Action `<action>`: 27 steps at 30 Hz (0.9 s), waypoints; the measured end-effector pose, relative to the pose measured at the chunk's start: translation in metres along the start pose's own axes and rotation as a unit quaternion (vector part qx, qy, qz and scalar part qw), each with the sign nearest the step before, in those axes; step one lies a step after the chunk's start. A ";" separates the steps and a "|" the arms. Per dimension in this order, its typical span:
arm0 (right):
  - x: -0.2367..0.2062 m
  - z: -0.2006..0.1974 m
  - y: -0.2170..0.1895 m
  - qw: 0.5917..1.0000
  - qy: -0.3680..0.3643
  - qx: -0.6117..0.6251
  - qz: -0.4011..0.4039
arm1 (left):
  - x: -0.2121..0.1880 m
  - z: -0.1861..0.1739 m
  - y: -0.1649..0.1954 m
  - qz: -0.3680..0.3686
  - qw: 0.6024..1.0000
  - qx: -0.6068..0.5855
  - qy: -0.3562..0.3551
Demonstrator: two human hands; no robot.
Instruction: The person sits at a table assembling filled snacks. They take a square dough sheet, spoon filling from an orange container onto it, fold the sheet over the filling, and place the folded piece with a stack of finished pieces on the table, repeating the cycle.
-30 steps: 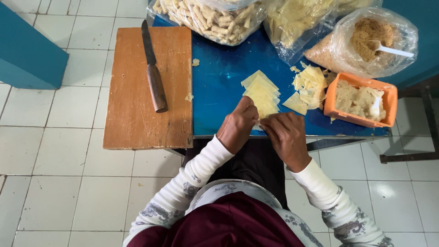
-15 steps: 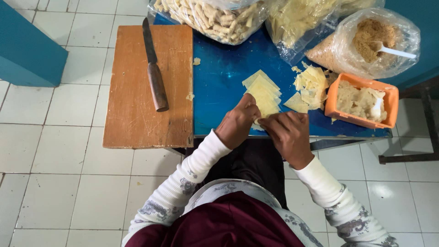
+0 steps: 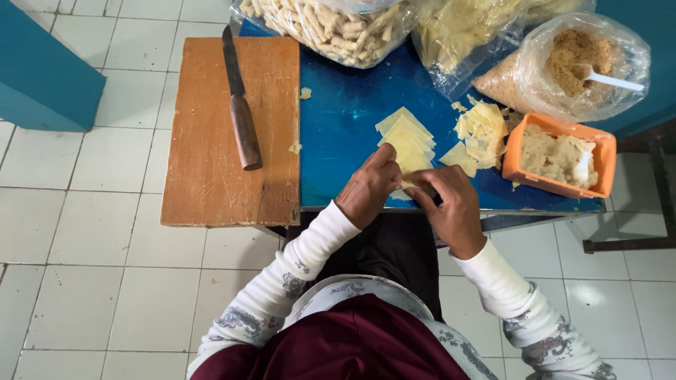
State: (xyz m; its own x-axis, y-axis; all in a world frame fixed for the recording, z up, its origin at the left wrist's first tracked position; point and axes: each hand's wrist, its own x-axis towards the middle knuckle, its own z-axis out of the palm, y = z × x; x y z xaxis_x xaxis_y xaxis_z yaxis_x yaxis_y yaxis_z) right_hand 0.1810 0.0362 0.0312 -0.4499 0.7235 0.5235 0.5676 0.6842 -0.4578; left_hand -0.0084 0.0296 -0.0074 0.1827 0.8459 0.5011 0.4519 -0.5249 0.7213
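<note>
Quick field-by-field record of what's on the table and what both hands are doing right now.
left hand: on the nearest wrapper of the yellow wrapper stack
right hand: fingers meet the left hand at the same wrapper
orange tub: pale filling, right of the hands
knife: lying on wooden board, untouched
bags: along the blue table far edge

The worktop (image 3: 345, 119) is painted blue, smooth with a dull sheen. At its 9 o'clock edge lies a matt, scuffed wooden cutting board (image 3: 211, 141) carrying a knife (image 3: 239, 105) with dark metal blade and brown wooden handle. The pale yellow wrapper sheets (image 3: 408, 144) look thin, dry and floury. At 3 o'clock an orange plastic tub (image 3: 524, 151) looks smooth; at 12 o'clock clear plastic bags (image 3: 451, 42) are glossy and crinkled. The floor tiles (image 3: 84, 211) are glazed white
</note>
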 end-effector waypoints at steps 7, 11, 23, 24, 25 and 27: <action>0.002 0.002 0.001 0.992 0.010 -0.093 -0.080 | 0.003 -0.009 0.012 -0.013 0.996 0.090 0.021; 0.002 0.004 0.001 0.993 0.012 -0.099 -0.069 | 0.000 -0.012 0.023 0.006 0.987 0.155 0.033; 0.000 0.001 0.004 0.983 0.024 -0.151 -0.102 | 0.002 -0.003 0.020 0.015 0.974 0.215 0.066; 0.000 0.001 0.004 0.981 0.026 -0.162 -0.103 | 0.003 -0.003 0.021 0.019 0.973 0.221 0.065; 0.000 0.002 0.004 0.981 0.021 -0.167 -0.099 | 0.004 -0.002 0.022 0.024 0.969 0.236 0.070; -0.001 0.002 0.003 0.980 0.015 -0.179 -0.091 | 0.009 -0.001 0.021 0.036 0.959 0.268 0.079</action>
State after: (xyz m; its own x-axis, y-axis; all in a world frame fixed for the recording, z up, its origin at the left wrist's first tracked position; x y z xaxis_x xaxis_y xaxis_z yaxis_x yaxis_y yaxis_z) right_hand 0.1817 0.0381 0.0282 -0.5489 0.5862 0.5959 0.6876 0.7220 -0.0769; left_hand 0.0018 0.0256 0.0127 0.1155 0.7623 0.6369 0.8351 -0.4217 0.3533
